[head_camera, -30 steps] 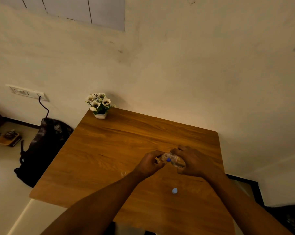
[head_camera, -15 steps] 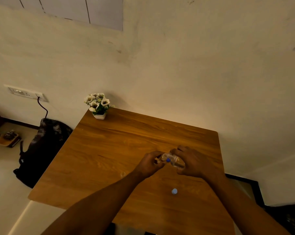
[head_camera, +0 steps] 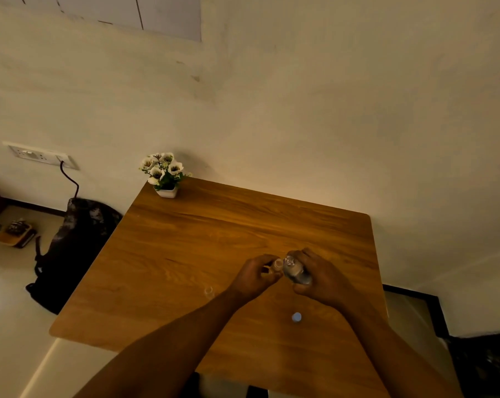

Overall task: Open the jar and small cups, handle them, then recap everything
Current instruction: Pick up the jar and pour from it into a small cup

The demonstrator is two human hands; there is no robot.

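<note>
My right hand [head_camera: 320, 275] grips a small clear jar [head_camera: 295, 271], tilted with its open mouth toward my left hand. My left hand [head_camera: 253, 275] pinches a small clear cup [head_camera: 277, 265] right against the jar's mouth. Both hands hover just above the wooden table [head_camera: 214, 242]. A small blue cap [head_camera: 296, 317] lies on the table below my hands. Another small clear cup [head_camera: 209, 291] stands on the table left of my left wrist.
A white pot of white flowers [head_camera: 164, 173] stands at the table's far left corner by the wall. A dark backpack [head_camera: 76, 245] leans on the floor left of the table, under a wall socket [head_camera: 40, 156].
The blue spot seen between my hands earlier no longer shows; the jar's clear mouth now points at the cup. My hands have hardly shifted.
</note>
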